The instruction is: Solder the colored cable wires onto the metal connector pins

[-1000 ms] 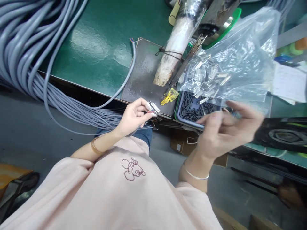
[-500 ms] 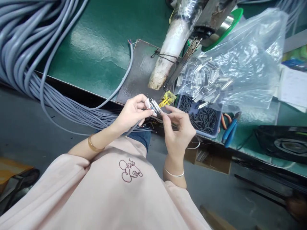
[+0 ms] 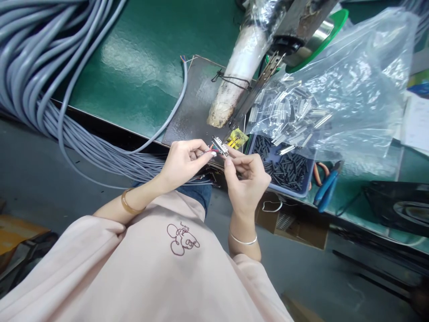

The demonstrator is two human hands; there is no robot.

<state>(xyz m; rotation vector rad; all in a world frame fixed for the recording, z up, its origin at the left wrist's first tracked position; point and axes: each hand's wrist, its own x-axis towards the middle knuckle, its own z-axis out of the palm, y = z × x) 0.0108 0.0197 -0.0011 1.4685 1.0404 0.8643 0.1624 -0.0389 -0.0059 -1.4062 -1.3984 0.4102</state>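
Between my two hands is a metal multi-pin connector, tilted, with a row of pins facing left. My right hand pinches its lower right end between thumb and fingers. My left hand is closed with thumb and index finger on thin coloured wires, red and blue among them, at the pin side. Whether the wire ends touch the pins is too small to tell. Just beyond the connector lies a yellow piece, near the tip of a dark metal tool fixed beside a wrapped white tube.
A blue bin holds many small black sleeves, with a clear bag of connectors partly over it. Blue-handled pliers lie to its right. Grey cable coils fill the left; one cable end rests on a dark plate.
My left fingers have come off the connector's left end and now grip the coloured wires, which have come into sight. The right hand keeps its pinch; the view has shifted slightly.
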